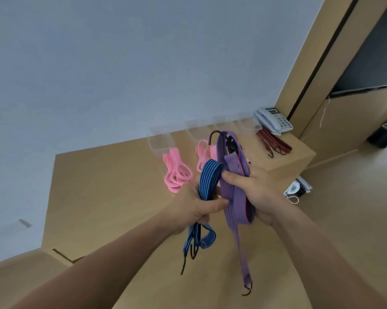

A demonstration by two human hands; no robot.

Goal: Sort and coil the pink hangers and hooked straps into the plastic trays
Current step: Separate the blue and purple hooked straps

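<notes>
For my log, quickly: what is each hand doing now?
Left hand: grips the blue strap.
Right hand: grips the purple strap.

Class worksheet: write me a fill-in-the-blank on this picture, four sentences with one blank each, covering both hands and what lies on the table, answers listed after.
1. The left hand grips one hooked strap, coloured ____.
2. The right hand holds the other strap, coloured ____.
3. The dark red straps lie on the table beside the ____.
4. The hangers in front of the clear trays are ____.
Missing words: blue; purple; telephone; pink.
</notes>
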